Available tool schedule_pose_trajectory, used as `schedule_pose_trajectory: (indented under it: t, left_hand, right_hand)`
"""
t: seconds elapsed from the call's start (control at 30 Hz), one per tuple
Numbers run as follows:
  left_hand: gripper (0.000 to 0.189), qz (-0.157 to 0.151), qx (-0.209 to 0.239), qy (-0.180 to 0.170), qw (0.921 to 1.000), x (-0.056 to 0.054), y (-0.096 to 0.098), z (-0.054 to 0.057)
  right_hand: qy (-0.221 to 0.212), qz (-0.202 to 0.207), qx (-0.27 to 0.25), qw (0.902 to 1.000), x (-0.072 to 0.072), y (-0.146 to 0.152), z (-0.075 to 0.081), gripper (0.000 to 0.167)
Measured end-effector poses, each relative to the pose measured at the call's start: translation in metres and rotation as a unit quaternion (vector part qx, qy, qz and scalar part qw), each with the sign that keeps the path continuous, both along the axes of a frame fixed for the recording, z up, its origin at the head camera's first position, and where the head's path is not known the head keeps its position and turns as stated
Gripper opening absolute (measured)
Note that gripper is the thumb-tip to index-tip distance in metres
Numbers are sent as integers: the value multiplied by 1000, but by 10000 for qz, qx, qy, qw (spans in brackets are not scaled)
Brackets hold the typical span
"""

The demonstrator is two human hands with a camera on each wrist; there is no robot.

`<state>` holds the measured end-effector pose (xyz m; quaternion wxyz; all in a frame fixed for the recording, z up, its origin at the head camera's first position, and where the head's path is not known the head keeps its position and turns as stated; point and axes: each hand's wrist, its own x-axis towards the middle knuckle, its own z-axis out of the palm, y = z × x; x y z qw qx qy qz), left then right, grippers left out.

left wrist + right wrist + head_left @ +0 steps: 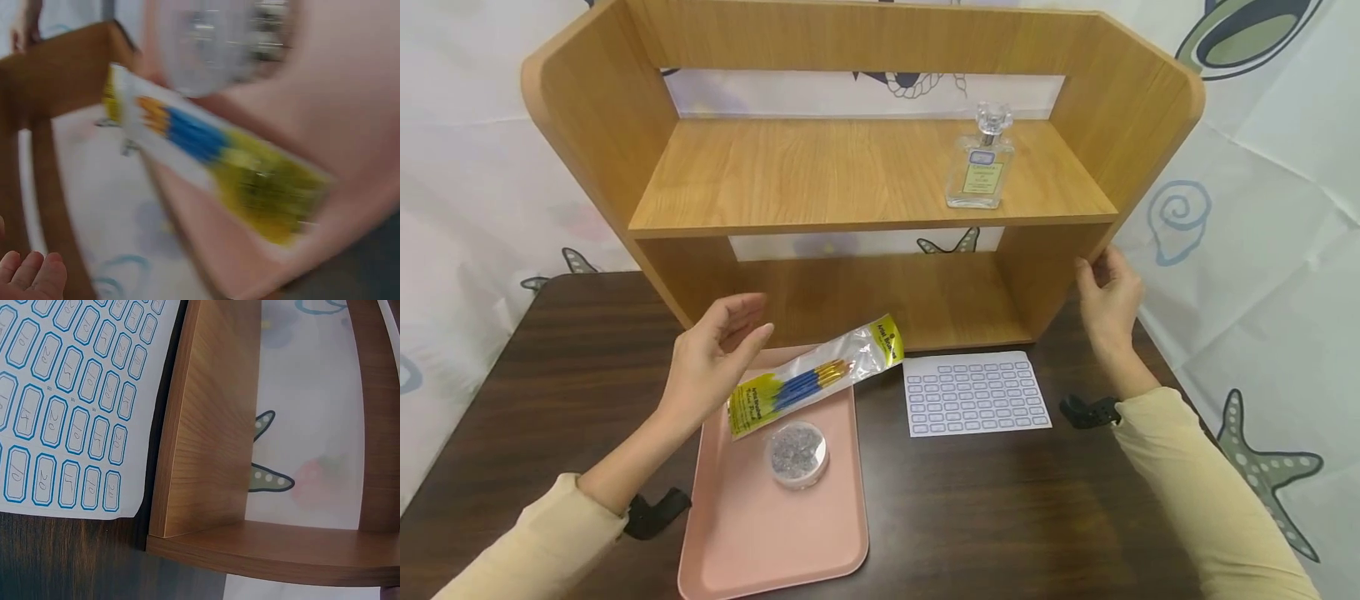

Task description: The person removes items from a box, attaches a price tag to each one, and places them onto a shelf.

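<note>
My right hand [1112, 304] grips the front edge of the right side panel of a two-tier wooden shelf [820, 175], its thumb and fingers bent at the edge. In the right wrist view only a fingertip shows at the lower right corner. My left hand [711, 358] hangs in the air before the shelf's lower tier, fingers loosely bent and holding nothing. Beside it, a clear pack of blue-handled artist brushes [816, 375] lies slanted across the far end of a pink tray [775, 542]. A round clear container [797, 454] with small silvery bits sits in the tray.
On the upper tier, toward the right, stands a glass perfume bottle [981, 171] with a small blue-edged label. A sheet of numbered price stickers [976, 393] lies on the dark table [1000, 517] before the shelf. A patterned white cloth [1262, 250] hangs behind.
</note>
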<state>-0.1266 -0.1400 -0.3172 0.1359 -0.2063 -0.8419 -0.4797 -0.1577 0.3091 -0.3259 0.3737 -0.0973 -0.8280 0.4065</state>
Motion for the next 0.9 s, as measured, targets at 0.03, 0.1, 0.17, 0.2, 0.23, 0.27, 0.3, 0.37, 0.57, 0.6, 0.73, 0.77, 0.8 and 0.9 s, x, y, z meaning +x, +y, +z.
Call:
schedule_pose_trajectory:
  t: [0.03, 0.1, 0.17, 0.2, 0.23, 0.27, 0.3, 0.37, 0.57, 0.6, 0.73, 0.77, 0.8, 0.9]
  left_hand:
    - [35, 72, -77, -74, 9999, 1, -7, -7]
    - [36, 228, -216, -207, 9993, 4, -18, -19]
    - [37, 349, -323, -343, 9983, 6, -29, -29]
    - [37, 414, -388, -382, 9977, 7, -34, -34]
    - [38, 476, -449, -417, 9970, 8, -38, -39]
    - [38, 531, -497, -456, 9963, 9, -42, -43]
    - [39, 569, -536, -492, 9957, 10, -46, -47]
    - [41, 650, -590, -565, 9945, 12, -53, -54]
    - [47, 783, -798, -908, 9896, 15, -65, -69]
    - [47, 799, -830, -950, 9888, 15, -66, -71]
    - [50, 809, -843, -1113, 9869, 15, -68, -80]
    - [50, 826, -837, -1157, 9863, 15, -68, -82]
    - [51, 842, -838, -1201, 9856, 16, -68, -84]
    - [52, 880, -802, -1288, 9845, 17, -68, -89]
  right_hand:
    - [-21, -5, 5, 10000, 0, 1, 0, 20]
    - [-63, -10, -3, 10000, 1, 1, 0, 20]
    - [-97, -29, 19, 9999, 2, 2, 1, 21]
    - [-100, -34, 40, 9999, 3, 2, 1, 21]
    - [-103, -30, 51, 9999, 4, 2, 1, 21]
    - [-91, 0, 54, 9999, 5, 1, 1, 21]
    - [-86, 34, 42, 9999, 6, 1, 0, 21]
    - [-92, 87, -29, 9999, 9, -1, 0, 24]
    - [236, 257, -859, 9957, 25, -8, -2, 37]
    - [403, 317, -1045, 9932, 28, -10, -2, 38]
    - [957, 542, -1349, 9847, 39, -27, -7, 36]
    - [1004, 652, -1305, 9842, 41, -33, -8, 36]
    - [1029, 784, -1255, 9836, 43, -39, -10, 35]
    - [897, 1353, -1075, 9809, 50, -63, -15, 35]
